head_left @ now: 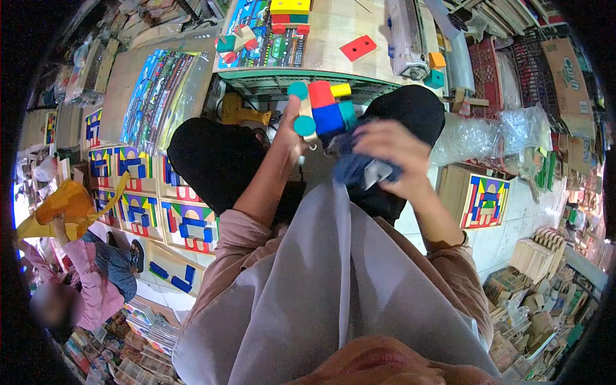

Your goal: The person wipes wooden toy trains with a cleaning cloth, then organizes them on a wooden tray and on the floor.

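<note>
Above my lap, my left hand (290, 130) is closed around a wooden toy train (328, 117) with green wheels, red and blue blocks and a yellow peg sticking out. Close to its blue end, my right hand (396, 154) grips a crumpled dark blue cloth (355, 165); the hand is a little blurred. The cloth overlaps the lower edge of the toy in this view. Just ahead stands a low table (330, 54), bearing a red block with two holes (358, 48) and another toy with a yellow top (290, 8).
A printed road-picture sheet (263, 54) lies on the table, beside a long boxed roll (407, 38). Trays of coloured blocks (136, 212) cover the floor at left. Another person (96, 276) sits there near an orange cloth (64, 205). Plastic wrap (471, 141) lies at right.
</note>
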The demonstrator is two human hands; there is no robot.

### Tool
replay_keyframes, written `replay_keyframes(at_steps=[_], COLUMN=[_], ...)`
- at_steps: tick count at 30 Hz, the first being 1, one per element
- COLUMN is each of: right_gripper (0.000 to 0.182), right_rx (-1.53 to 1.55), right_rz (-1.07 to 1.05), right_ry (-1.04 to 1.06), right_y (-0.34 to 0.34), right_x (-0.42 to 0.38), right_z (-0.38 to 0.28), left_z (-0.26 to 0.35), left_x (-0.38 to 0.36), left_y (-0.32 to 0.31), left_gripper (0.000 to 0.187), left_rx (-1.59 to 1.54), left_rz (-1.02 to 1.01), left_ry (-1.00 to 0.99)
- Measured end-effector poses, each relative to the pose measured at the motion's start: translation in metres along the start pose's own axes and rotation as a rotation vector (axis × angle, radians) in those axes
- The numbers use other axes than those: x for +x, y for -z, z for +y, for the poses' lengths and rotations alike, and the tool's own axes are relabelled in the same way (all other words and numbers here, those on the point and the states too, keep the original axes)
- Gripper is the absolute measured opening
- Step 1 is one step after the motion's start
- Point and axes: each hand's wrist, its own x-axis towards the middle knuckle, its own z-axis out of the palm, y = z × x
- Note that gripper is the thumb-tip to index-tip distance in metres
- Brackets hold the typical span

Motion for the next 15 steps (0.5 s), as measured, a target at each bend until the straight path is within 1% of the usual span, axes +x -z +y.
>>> replay_keyframes(at_steps=[1, 2, 3, 4, 5, 6, 7, 8, 9, 10, 11, 12, 13, 15], right_gripper=[0.04, 0.046, 0.053, 0.058, 0.053, 0.051, 0.05, 0.053, 0.053, 0.041, 0.032, 0.02, 0.02, 0.025], right_rx=[-0.024, -0.02, -0.018, -0.203, 0.014, 0.049, 0.088, 0.039, 0.041, -0.061, -0.164, -0.314, -0.309, 0.164], right_rz=[0.104, 0.122, 0.141, -0.12, -0.325, -0.381, -0.441, -0.404, -0.404, -0.337, -0.272, -0.28, -0.291, -0.103], right_ry=[-0.01, -0.09, -0.169, -0.05, 0.069, -0.035, -0.14, 0.015, 0.008, -0.026, -0.058, -0.087, -0.083, -0.289], right_y=[0.011, 0.015, 0.018, 0.015, 0.012, 0.0, -0.012, -0.014, -0.021, -0.03, -0.037, -0.041, -0.043, -0.052], right_x=[-0.001, 0.014, 0.029, 0.029, 0.034, 0.033, 0.026, 0.023, 0.015, 0.007, 0.003, 0.0, -0.003, -0.019], right_z=[0.009, 0.001, -0.005, 0.008, 0.019, 0.026, 0.035, 0.048, 0.052, 0.053, 0.049, 0.043, 0.047, 0.058], left_z=[-0.002, -0.007, -0.008, -0.002, 0.002, -0.005, -0.004, -0.005, -0.007, -0.008, -0.008, -0.01, -0.003, 0.016], left_x=[-0.001, -0.001, -0.003, -0.008, -0.015, -0.021, -0.023, -0.027, -0.033, -0.039, -0.046, -0.05, -0.05, -0.046], left_y=[0.005, 0.008, 0.022, 0.005, -0.011, 0.0, -0.002, 0.002, 0.009, 0.022, 0.035, 0.046, 0.036, 0.005], left_gripper=[0.078, 0.083, 0.076, 0.074, 0.071, 0.068, 0.071, 0.073, 0.075, 0.075, 0.077, 0.081, 0.081, 0.091], left_rx=[-0.02, 0.007, -0.037, 0.533, 1.099, 0.484, 0.278, 0.052, -0.179, -0.187, 0.079, 0.346, 0.339, 0.376], left_rz=[-0.086, -0.038, -0.297, -0.315, -0.326, -0.042, -0.082, -0.238, -0.387, -0.379, -0.309, -0.235, -0.227, -0.366], left_ry=[0.017, 0.049, 0.169, -0.028, -0.236, 0.235, 0.285, 0.246, 0.201, 0.202, 0.304, 0.401, 0.394, 0.632])
